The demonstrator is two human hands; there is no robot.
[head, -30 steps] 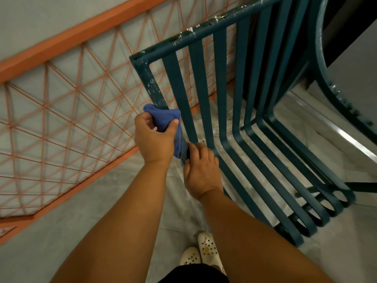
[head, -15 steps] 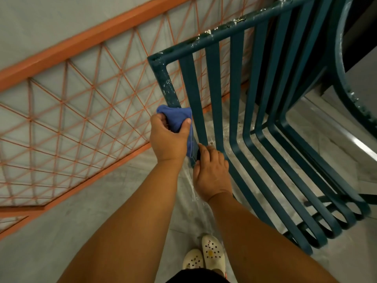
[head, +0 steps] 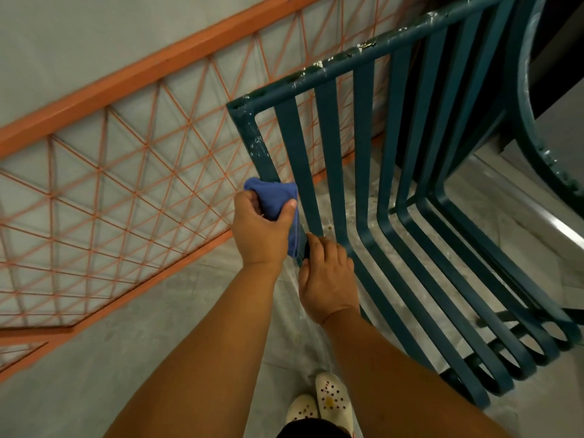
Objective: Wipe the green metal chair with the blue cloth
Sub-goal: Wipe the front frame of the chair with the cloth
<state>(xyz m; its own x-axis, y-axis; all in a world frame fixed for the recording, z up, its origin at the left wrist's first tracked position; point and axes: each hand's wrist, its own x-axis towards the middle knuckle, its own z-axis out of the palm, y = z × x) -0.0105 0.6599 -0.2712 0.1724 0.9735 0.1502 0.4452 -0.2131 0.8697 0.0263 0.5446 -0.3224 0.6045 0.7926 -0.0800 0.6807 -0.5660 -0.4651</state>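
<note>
While your left hand (head: 262, 229) clamps the blue cloth (head: 278, 200) round the green metal chair (head: 392, 184)'s side post, your right hand (head: 327, 276) grips the frame below. Sliding down could jam cloth against those knuckles, and flaking paint may snag it.

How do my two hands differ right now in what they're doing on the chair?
The left hand is closed around the blue cloth, pressing it against the chair's outer side bar; the right hand is bare and holds no cloth. The left hand sits higher on the bar, the right hand just below it, its fingers curled onto the metal. Both grip the same bar, side by side.
</note>
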